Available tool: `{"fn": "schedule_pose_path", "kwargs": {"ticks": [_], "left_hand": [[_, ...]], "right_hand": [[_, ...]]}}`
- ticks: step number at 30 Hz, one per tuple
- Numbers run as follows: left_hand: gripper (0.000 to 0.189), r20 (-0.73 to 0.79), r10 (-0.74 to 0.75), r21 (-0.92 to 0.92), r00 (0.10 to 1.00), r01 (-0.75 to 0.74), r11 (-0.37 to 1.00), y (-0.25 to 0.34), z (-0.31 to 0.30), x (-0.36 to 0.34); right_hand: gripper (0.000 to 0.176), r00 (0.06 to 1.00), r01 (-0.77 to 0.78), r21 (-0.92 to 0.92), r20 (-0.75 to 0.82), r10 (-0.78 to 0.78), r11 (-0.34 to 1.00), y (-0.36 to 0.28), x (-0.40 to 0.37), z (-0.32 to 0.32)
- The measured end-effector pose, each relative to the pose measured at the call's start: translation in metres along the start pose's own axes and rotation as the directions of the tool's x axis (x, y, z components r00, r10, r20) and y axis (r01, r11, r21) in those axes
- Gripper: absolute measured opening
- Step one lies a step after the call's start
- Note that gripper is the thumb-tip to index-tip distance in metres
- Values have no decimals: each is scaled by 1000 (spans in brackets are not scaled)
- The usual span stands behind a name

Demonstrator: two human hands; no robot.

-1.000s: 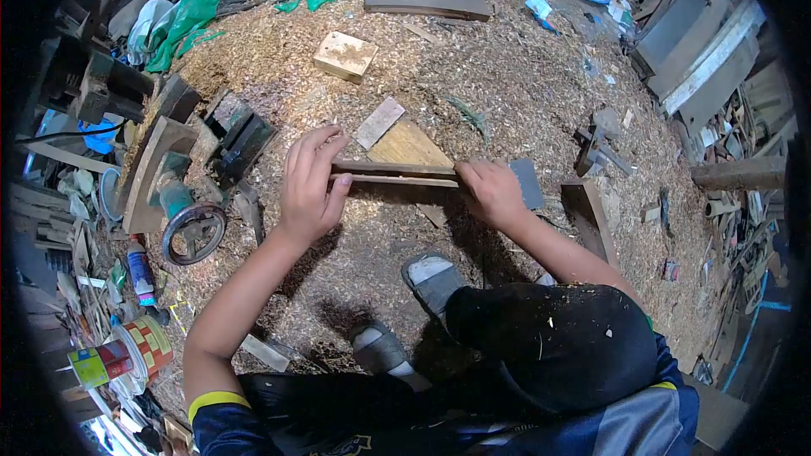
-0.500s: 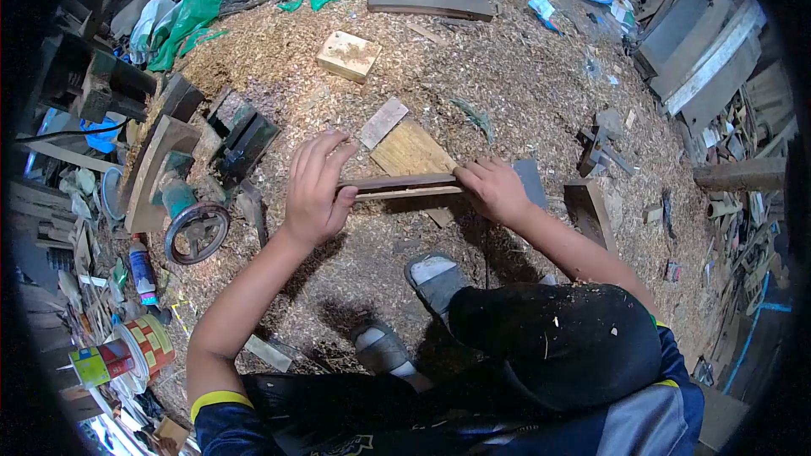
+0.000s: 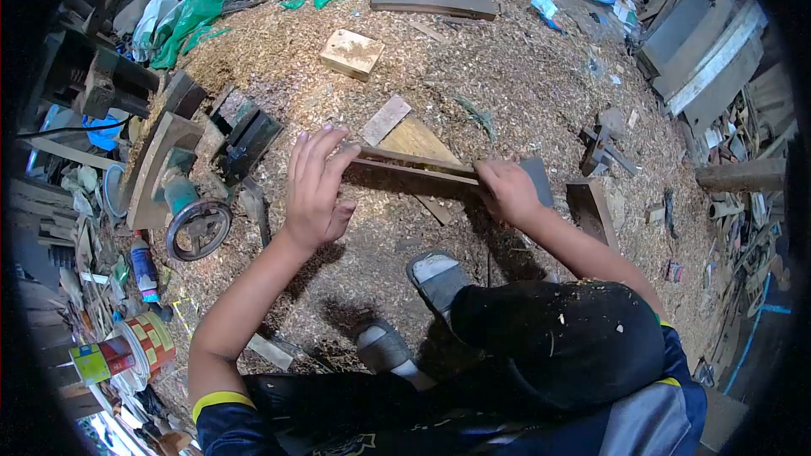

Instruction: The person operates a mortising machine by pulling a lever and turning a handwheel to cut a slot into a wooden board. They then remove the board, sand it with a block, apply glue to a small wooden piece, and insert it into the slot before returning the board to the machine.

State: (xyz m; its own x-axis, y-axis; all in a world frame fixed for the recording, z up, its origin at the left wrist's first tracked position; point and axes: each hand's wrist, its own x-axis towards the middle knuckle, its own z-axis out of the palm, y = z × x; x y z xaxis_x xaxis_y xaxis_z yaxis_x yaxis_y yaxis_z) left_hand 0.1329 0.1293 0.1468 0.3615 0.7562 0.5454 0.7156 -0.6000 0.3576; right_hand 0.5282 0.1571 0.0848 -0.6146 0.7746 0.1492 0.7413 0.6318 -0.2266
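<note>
A narrow length of wood (image 3: 414, 165), with a dark gap or groove along it, spans the space between my hands above the floor. My right hand (image 3: 510, 192) is closed around its right end, the fingers partly hidden. At the left end, my left hand (image 3: 314, 190) has its fingers stretched out and its thumb apart and lower; the index finger meets the wood's end. Beyond lie a yellowish board (image 3: 420, 140) and a small pale block (image 3: 387, 119), the board partly covered by the held piece. A grey flat piece (image 3: 537, 181) lies just right of my right hand.
Wood shavings cover the floor. A machine part with a handwheel (image 3: 198, 230) stands at left, near a painted tin (image 3: 144, 346). Ahead are a light wooden block (image 3: 352, 54) and a dark beam (image 3: 433, 2). A wooden block (image 3: 591, 211) stands right. My sandalled feet are below.
The wood has moved slightly away from me and now slopes, its left end farther off. My left thumb has come down off the wood. My right hand has shifted slightly right.
</note>
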Motion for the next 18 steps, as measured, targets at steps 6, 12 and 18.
{"fn": "schedule_pose_path", "kwargs": {"ticks": [6,12,18], "left_hand": [[84,-1,-21,-28,1000,21,999,4,-4,-2],[85,-40,-13,29,999,14,999,4,-5,-8],[87,-66,-28,53,997,31,998,6,-1,-8]], "right_hand": [[62,999,15,24,29,-16,1000,4,3,-6],[59,973,-76,60,-212,87,995,-20,0,-40],[50,982,-175,49,78,171,983,-9,-22,6]]}}
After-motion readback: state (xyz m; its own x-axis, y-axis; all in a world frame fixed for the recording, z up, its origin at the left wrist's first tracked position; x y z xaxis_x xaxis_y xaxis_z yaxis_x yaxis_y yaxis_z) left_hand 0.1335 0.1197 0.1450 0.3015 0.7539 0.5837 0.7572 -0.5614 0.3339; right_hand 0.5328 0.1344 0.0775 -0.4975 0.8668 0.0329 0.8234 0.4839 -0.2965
